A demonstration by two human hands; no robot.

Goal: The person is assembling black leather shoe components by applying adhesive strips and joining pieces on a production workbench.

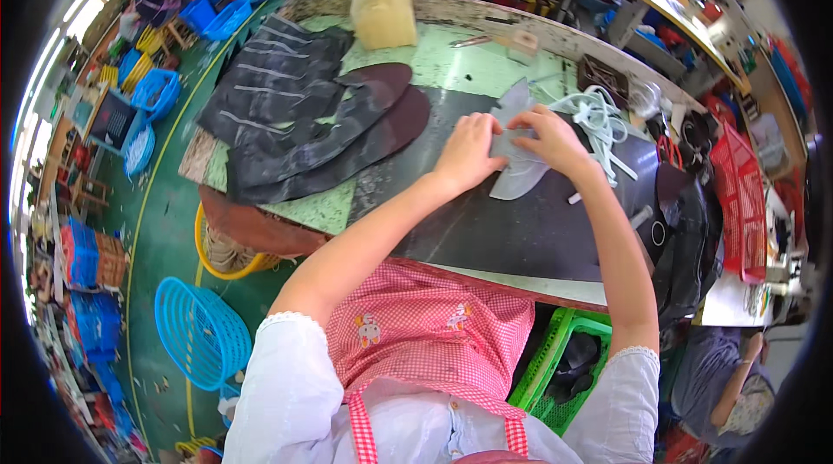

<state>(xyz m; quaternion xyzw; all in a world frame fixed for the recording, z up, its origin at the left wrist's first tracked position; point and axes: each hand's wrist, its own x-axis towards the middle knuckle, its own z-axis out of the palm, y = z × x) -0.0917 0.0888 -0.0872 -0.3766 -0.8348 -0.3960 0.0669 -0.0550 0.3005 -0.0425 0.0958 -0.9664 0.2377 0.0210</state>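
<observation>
The pale, translucent leaf-shaped piece (521,179) lies between the two hands, over a smooth dark sheet (495,238) on the tabletop (438,65). The left hand (469,151) has its curled fingers and thumb at the piece's near-left edge, while the right hand (548,138) rests bent fingertips on its upper right part; whether either one truly pinches the piece or only presses it cannot be told. It looks thin and light, probably flexible and rather slick, so it seems best held flat by the long edges, clear of the narrow tips. Just right of the right hand is a loose tangle of pale, flat cords (599,121), seemingly soft and limp. Left of the left hand, dark cloth-like pieces (286,73) overlap, some with rounded maroon ends (408,121). Beyond that hand stands a boxy, yellowish bottle (384,17) with a tapering spout, apparently plastic.
</observation>
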